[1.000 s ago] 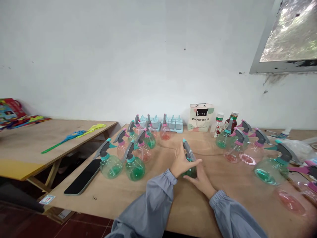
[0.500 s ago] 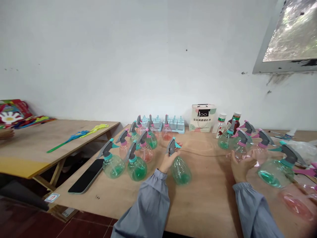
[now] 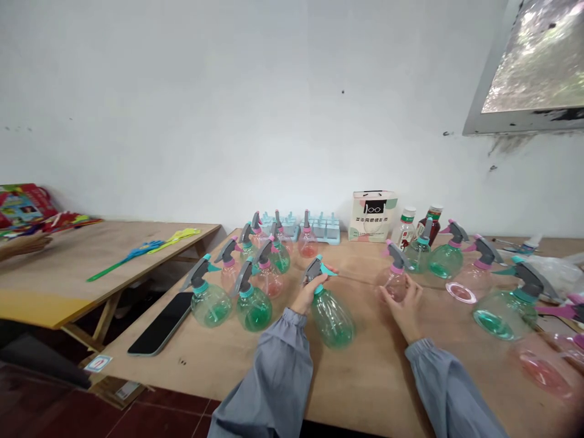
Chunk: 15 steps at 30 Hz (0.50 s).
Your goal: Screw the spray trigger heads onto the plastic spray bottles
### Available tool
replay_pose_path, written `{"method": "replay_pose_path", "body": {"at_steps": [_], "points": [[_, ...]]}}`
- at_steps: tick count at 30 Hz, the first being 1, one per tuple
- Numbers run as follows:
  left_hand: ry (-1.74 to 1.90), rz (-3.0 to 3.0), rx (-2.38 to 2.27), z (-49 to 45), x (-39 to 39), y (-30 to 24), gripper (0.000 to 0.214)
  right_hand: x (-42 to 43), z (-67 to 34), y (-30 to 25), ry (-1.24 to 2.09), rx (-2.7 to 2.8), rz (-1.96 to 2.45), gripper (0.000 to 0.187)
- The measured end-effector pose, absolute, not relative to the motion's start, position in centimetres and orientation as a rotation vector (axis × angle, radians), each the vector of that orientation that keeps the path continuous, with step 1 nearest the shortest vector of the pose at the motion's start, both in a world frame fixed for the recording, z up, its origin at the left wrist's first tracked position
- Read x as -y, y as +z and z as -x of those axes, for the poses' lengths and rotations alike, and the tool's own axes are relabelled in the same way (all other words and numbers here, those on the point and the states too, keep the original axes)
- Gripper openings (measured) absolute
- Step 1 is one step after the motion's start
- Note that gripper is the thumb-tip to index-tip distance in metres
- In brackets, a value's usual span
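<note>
Left grip (image 3: 308,294): closed round green bulbous plastic spray bottle (image 3: 334,321), neck-held likely for slimness
Right grip (image 3: 407,305): half-curled about pink bulbous plastic bottle (image 3: 391,282), likely fitting its width

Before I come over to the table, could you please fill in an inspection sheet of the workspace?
Surface: brown wooden table, dark marks near its front edge
Job's things: tilted round translucent green plastic spray bottle; round translucent pink plastic spray bottle; similar bottles on both sides
Clutter: flat black-screened phone; white printed paper bag
Hands: left hand grips the green bottle's neck; right hand holds the pink bottle's body
Cables: nothing seen
Surroundings: white wall; wooden side table with another person's blurred hand
</note>
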State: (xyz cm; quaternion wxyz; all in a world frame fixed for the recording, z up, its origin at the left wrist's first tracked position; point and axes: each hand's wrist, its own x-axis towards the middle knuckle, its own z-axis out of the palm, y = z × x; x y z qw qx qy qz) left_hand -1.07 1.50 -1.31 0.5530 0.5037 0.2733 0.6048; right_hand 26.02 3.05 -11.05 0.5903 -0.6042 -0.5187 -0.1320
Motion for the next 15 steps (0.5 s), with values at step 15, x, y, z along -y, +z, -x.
{"method": "replay_pose_path", "body": {"at_steps": [15], "points": [[1.304,-1.223,-0.589,0.8,-0.9,-1.2,0.04,-1.7,-23.4,-10.8,-0.167,1.32,1.347,0.083]]}}
